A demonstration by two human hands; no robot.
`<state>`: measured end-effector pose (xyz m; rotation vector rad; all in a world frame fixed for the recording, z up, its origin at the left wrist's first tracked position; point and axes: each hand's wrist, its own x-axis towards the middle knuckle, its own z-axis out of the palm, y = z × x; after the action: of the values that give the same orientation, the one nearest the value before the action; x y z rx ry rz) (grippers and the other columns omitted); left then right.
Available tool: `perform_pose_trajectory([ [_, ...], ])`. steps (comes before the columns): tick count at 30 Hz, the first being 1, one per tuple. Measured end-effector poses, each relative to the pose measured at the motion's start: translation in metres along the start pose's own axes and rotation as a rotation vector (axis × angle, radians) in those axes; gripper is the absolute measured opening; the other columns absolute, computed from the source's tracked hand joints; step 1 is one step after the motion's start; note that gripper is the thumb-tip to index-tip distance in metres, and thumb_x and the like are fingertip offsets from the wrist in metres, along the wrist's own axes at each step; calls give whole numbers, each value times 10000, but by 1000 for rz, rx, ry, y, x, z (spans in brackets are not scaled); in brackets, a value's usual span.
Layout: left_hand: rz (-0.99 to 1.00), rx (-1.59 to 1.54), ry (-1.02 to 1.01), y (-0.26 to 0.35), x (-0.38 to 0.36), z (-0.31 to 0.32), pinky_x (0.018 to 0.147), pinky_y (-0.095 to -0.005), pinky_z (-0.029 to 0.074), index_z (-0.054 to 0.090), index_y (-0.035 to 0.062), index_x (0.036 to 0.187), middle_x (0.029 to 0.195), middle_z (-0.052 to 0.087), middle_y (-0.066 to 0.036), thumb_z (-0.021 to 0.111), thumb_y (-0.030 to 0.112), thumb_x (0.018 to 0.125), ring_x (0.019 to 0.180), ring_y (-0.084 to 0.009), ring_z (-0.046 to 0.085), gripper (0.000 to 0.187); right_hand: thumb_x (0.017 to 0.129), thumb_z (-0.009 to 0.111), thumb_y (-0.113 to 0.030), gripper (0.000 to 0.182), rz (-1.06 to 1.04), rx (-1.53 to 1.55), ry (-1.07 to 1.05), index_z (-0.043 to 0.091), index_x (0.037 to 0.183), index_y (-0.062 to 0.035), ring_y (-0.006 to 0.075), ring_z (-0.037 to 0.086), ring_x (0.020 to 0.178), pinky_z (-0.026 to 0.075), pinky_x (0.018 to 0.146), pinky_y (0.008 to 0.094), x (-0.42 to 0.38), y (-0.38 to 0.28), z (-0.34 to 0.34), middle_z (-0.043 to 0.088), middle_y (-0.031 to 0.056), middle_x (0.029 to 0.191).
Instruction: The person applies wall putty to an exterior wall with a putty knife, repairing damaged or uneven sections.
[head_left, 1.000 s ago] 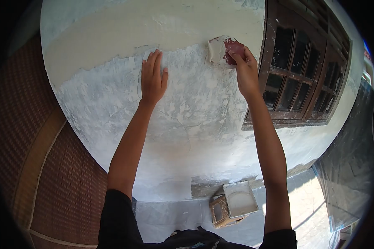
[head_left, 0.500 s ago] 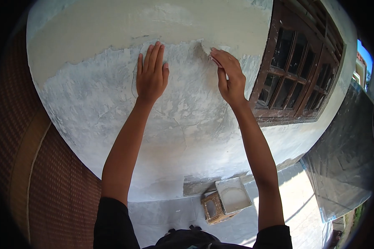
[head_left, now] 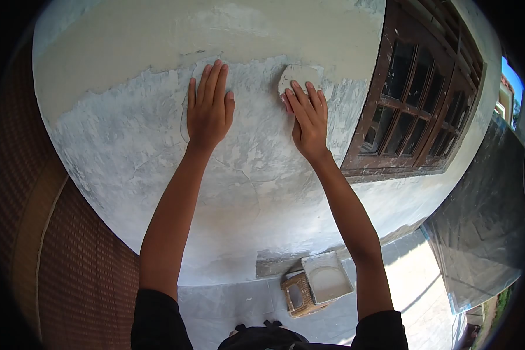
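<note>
My left hand (head_left: pixel 209 111) lies flat against the wall (head_left: pixel 239 151), fingers pointing up and slightly apart, holding nothing. To its right, my right hand (head_left: pixel 309 116) presses a pale, putty-smeared scraper (head_left: pixel 297 76) against the wall, with a bit of pink at its lower left edge under the fingers. Both hands are near the ragged border where smooth beige coating above meets patchy white and grey plaster below. Cracks run through the plaster beneath the hands.
A brown wooden window (head_left: pixel 411 105) with dirty panes is right of my right hand. Below, a square tray of putty (head_left: pixel 328 279) rests on a wicker stool (head_left: pixel 297 294). Woven brown matting (head_left: pixel 93 256) is at left, dark plastic sheeting (head_left: pixel 478 216) at right.
My right hand has moved slightly left and down and turned, so the scraper's broad face now shows flat against the wall. My left hand remains on the wall.
</note>
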<state>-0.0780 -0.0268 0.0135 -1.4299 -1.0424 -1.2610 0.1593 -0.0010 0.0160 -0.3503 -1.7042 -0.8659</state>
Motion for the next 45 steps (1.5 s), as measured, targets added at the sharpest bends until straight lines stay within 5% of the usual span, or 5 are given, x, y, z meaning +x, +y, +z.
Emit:
perform_pose_trajectory([
  [9, -6, 9, -5, -1, 0, 3, 1175, -520, 249, 408, 96, 1487, 1545, 403, -72, 500, 169, 973, 1445, -263, 357, 527, 872, 556, 74, 524, 13, -43, -20, 575, 1371, -88, 308, 385, 1434, 245, 1174, 519, -7, 9, 14, 507, 73, 1483],
  [18, 6, 4, 11, -1, 0, 4, 1170, -526, 255, 413, 100, 1485, 1542, 406, -75, 509, 173, 968, 1441, -270, 363, 531, 893, 568, 18, 532, 34, -86, -161, 545, 1409, -109, 326, 394, 1424, 337, 1138, 498, -2, 3, 3, 482, 82, 1501],
  [27, 6, 8, 4, -3, -1, 6, 1181, -529, 230, 402, 105, 1490, 1533, 411, -72, 488, 191, 978, 1439, -270, 358, 527, 882, 617, -42, 599, -241, -373, -399, 474, 1461, -104, 328, 436, 1392, 435, 1101, 460, 10, 12, -17, 405, 99, 1549],
  [35, 26, -16, 52, -5, -2, 11, 1185, -534, 214, 408, 112, 1485, 1530, 415, -71, 483, 193, 973, 1439, -292, 353, 524, 906, 618, -38, 524, -428, -565, -516, 494, 1414, 1, 415, 562, 1245, 590, 897, 424, 17, 6, -20, 469, 246, 1454],
  [45, 26, 13, 98, -3, 0, 13, 1179, -516, 242, 462, 109, 1453, 1506, 461, -66, 498, 204, 966, 1422, -250, 393, 498, 880, 633, -16, 533, -375, -533, -583, 508, 1397, -2, 406, 584, 1216, 606, 857, 405, 16, 0, -22, 490, 238, 1438],
])
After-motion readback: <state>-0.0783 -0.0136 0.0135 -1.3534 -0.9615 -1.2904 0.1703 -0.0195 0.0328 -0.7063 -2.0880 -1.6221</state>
